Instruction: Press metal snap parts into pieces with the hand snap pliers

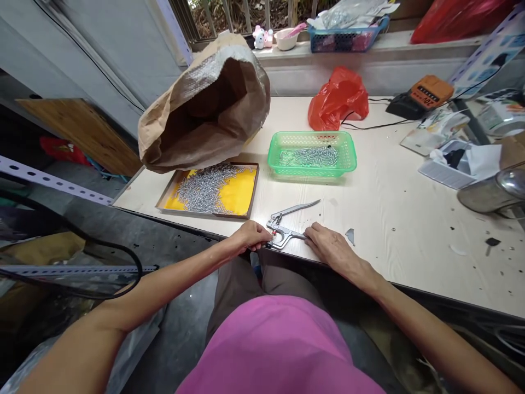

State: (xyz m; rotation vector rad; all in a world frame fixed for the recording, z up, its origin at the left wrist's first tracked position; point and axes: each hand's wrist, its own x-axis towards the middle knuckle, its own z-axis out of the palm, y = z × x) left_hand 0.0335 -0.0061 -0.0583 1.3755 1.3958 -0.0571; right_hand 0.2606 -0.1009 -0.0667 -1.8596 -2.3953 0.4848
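Note:
Hand pliers (288,234) of grey metal, with a spring and a C-shaped jaw with a red tip, lie at the table's front edge. Their upper handle stands apart from the lower one. My right hand (328,246) has its fingers closed on the end of the lower handle. At the jaw, my left hand (253,235) is pinched shut; what sits between its fingertips is too small to make out. Left of the pliers, a tray (255,191) with a yellow base holds a heap of small silver metal pieces (200,189). Similar pieces (315,157) lie in a green plastic basket (311,174).
A large brown paper bag (246,131) leans open over the tray's back edge. Behind the basket sits a red plastic bag (338,98). An orange-black battery on a charger (422,96), a white box (447,172) and a metal cup (492,191) stand at the right.

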